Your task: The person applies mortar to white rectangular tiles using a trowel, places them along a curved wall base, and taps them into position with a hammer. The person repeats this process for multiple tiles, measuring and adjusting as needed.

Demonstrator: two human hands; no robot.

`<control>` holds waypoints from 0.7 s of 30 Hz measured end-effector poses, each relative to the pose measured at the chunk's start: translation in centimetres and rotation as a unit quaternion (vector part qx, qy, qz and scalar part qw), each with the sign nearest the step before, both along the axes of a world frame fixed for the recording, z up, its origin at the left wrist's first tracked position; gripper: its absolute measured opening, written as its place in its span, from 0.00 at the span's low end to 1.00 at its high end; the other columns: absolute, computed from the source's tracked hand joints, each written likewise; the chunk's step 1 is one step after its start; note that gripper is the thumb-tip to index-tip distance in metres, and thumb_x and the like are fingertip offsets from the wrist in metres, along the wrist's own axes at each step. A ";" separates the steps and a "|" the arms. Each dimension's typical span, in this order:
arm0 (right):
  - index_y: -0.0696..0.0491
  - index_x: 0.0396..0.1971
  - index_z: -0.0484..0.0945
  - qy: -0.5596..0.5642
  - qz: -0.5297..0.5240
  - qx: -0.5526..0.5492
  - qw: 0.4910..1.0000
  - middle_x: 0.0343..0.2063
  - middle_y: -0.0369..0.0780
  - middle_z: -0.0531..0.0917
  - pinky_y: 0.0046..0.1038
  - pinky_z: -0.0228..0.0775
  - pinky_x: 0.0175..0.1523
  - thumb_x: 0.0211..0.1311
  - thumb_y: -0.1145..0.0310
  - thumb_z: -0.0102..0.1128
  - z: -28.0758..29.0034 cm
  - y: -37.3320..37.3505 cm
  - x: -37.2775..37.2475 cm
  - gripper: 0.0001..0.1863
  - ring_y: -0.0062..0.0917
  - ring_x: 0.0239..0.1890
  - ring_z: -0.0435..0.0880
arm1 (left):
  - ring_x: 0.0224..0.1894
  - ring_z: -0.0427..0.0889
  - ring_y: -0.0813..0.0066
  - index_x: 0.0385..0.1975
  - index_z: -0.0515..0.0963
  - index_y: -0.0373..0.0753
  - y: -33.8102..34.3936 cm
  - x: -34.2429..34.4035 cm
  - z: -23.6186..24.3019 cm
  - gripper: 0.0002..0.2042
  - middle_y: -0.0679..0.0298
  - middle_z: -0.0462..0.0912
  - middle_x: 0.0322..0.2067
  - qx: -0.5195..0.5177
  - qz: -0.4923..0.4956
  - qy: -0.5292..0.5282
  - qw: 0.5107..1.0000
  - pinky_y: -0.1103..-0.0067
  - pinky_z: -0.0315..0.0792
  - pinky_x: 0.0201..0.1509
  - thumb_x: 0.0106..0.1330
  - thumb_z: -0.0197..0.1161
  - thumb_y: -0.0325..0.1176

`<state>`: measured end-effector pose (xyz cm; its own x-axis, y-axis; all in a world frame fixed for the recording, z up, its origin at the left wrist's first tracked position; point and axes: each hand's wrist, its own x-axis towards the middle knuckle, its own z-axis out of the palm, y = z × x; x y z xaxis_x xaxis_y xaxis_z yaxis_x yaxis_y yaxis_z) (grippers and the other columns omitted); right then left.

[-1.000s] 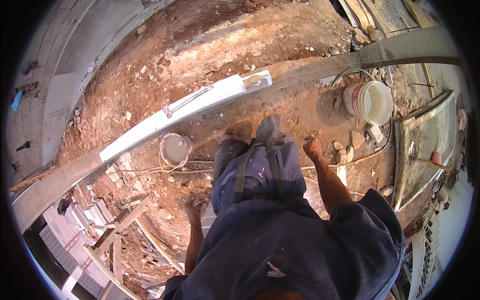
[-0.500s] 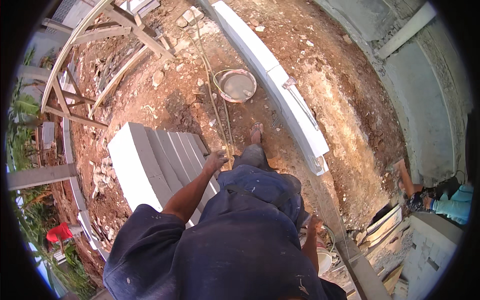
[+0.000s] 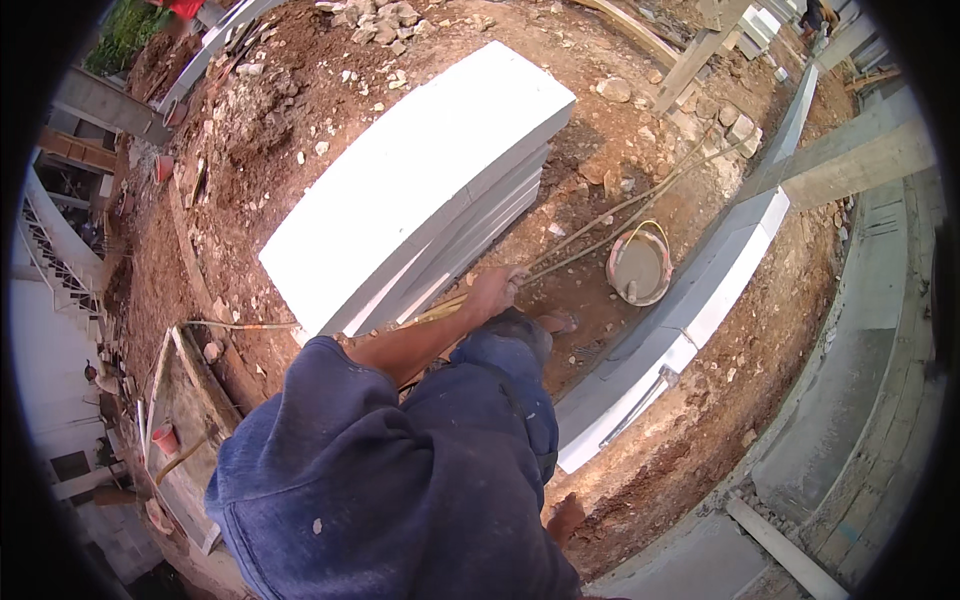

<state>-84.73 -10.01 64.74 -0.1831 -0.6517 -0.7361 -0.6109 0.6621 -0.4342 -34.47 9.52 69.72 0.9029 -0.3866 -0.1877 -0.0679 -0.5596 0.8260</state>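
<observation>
My left hand [image 3: 495, 292] hangs in front of my body with its fingers curled in and nothing visible in them. It appears over two thin hoses or cords [image 3: 600, 222] that trail along the ground; contact with them does not show. Just beyond it stands a stack of large white blocks [image 3: 430, 170] with grey shaded sides. Low at my right side, my right hand [image 3: 566, 518] is partly hidden by my clothing; its finger shape is unclear. A low wall of white blocks [image 3: 690, 330] is nearest to it, with a long thin metal tool [image 3: 637, 405] on top.
A bucket of grey mix [image 3: 640, 265] with a yellow handle stands between stack and wall. Stones [image 3: 378, 20] lie beyond the stack. A concrete beam [image 3: 860, 165] meets the wall at right. A wooden-edged board [image 3: 190, 440] and a small red bucket [image 3: 165, 438] are at left.
My view has swung left, and the block stack now fills the upper middle. The bucket and wall sit farther right in view. Both hands remain low, with no object taken up.
</observation>
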 end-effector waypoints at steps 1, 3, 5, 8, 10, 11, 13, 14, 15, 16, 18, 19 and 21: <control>0.62 0.26 0.76 -0.061 0.058 -0.055 0.995 0.24 0.38 0.76 0.29 0.65 0.25 0.57 0.74 0.59 -0.7 -2.0 0.0 0.06 0.26 0.23 0.76 | 0.42 0.83 0.52 0.48 0.80 0.39 -0.7 -0.1 0.6 0.16 0.51 0.84 0.40 0.007 0.002 -0.019 1.000 0.65 0.76 0.48 0.58 0.61 0.31; 0.62 0.27 0.76 -0.064 0.063 -0.060 0.994 0.23 0.37 0.75 0.27 0.63 0.22 0.55 0.78 0.58 -0.7 -6.3 2.9 0.03 0.24 0.21 0.73 | 0.46 0.82 0.53 0.48 0.79 0.38 -1.5 -0.2 1.8 0.16 0.51 0.83 0.43 0.032 0.007 -0.060 0.998 0.65 0.75 0.53 0.59 0.61 0.31; 0.61 0.28 0.77 -0.144 0.086 -0.012 0.986 0.18 0.35 0.72 0.25 0.57 0.18 0.56 0.78 0.59 2.3 -8.9 7.2 0.02 0.19 0.17 0.68 | 0.51 0.79 0.53 0.48 0.79 0.39 -1.4 -1.4 2.8 0.15 0.52 0.81 0.46 0.017 0.028 -0.084 0.996 0.65 0.72 0.58 0.61 0.61 0.32; 0.59 0.23 0.74 -0.128 0.165 -0.042 0.977 0.15 0.33 0.68 0.24 0.54 0.18 0.61 0.74 0.60 -0.6 -14.0 10.3 0.08 0.17 0.15 0.63 | 0.59 0.74 0.55 0.51 0.79 0.40 0.5 -1.8 4.6 0.15 0.55 0.79 0.50 0.002 0.001 -0.161 0.987 0.64 0.66 0.65 0.64 0.60 0.34; 0.57 0.21 0.71 -0.140 0.203 -0.053 0.968 0.14 0.33 0.67 0.24 0.53 0.17 0.64 0.70 0.60 -0.2 -14.3 15.1 0.13 0.18 0.14 0.62 | 0.63 0.69 0.56 0.53 0.78 0.41 3.7 -3.4 6.5 0.16 0.57 0.77 0.53 0.036 0.010 -0.244 0.969 0.62 0.62 0.68 0.66 0.60 0.35; 0.57 0.19 0.70 -0.140 0.223 -0.057 0.963 0.14 0.33 0.66 0.24 0.52 0.17 0.65 0.68 0.60 0.2 -13.9 16.7 0.16 0.18 0.14 0.61 | 0.65 0.67 0.56 0.54 0.77 0.42 5.7 -4.7 8.2 0.17 0.57 0.75 0.55 0.071 0.030 -0.295 0.952 0.60 0.60 0.69 0.66 0.60 0.36; 0.54 0.18 0.67 -0.155 0.219 -0.173 0.948 0.11 0.31 0.62 0.25 0.49 0.15 0.67 0.63 0.58 -2.6 -13.0 21.2 0.19 0.17 0.11 0.57 | 0.68 0.63 0.55 0.56 0.75 0.42 9.4 -5.9 11.2 0.19 0.58 0.72 0.59 0.148 0.112 -0.353 0.917 0.58 0.57 0.71 0.67 0.60 0.38; 0.53 0.17 0.65 -0.180 0.288 -0.140 0.930 0.12 0.30 0.63 0.25 0.51 0.17 0.67 0.62 0.57 -2.0 -12.6 23.3 0.20 0.16 0.13 0.59 | 0.69 0.61 0.53 0.57 0.74 0.42 11.4 -6.2 12.3 0.20 0.58 0.70 0.61 0.193 0.179 -0.356 0.897 0.57 0.55 0.72 0.67 0.60 0.38; 0.51 0.16 0.63 -0.209 0.353 -0.153 0.899 0.14 0.30 0.64 0.24 0.54 0.19 0.68 0.60 0.58 1.2 -9.3 27.4 0.22 0.15 0.16 0.62 | 0.69 0.59 0.52 0.58 0.73 0.42 13.8 -7.0 12.7 0.21 0.58 0.68 0.63 0.241 0.251 -0.348 0.870 0.56 0.54 0.72 0.67 0.60 0.38; 0.52 0.17 0.66 -0.233 0.395 -0.194 0.867 0.15 0.30 0.65 0.23 0.55 0.22 0.68 0.58 0.58 3.8 -5.9 31.2 0.21 0.15 0.19 0.63 | 0.69 0.60 0.51 0.58 0.73 0.40 15.4 -7.3 12.1 0.21 0.56 0.68 0.63 0.241 0.247 -0.343 0.874 0.55 0.53 0.72 0.66 0.60 0.37; 0.56 0.25 0.75 -0.324 0.533 -0.239 0.744 0.18 0.31 0.70 0.23 0.59 0.26 0.69 0.58 0.57 9.7 -0.5 37.5 0.17 0.16 0.20 0.66 | 0.69 0.60 0.49 0.58 0.73 0.38 16.8 -6.0 9.5 0.21 0.54 0.67 0.64 0.229 0.245 -0.336 0.880 0.54 0.52 0.72 0.64 0.60 0.35; 0.57 0.27 0.77 -0.353 0.571 -0.249 0.698 0.19 0.32 0.72 0.23 0.61 0.28 0.69 0.58 0.57 12.8 2.9 40.3 0.16 0.16 0.21 0.67 | 0.70 0.59 0.47 0.58 0.73 0.37 16.9 -5.8 8.9 0.23 0.52 0.66 0.65 0.249 0.225 -0.340 0.879 0.54 0.50 0.73 0.61 0.60 0.32; 0.57 0.32 0.78 -0.374 0.644 -0.255 0.616 0.24 0.33 0.76 0.22 0.64 0.33 0.69 0.62 0.56 17.2 7.7 44.5 0.13 0.16 0.26 0.71 | 0.70 0.58 0.46 0.58 0.74 0.37 16.5 -5.4 8.3 0.23 0.52 0.66 0.65 0.244 0.233 -0.343 0.877 0.54 0.50 0.73 0.60 0.59 0.32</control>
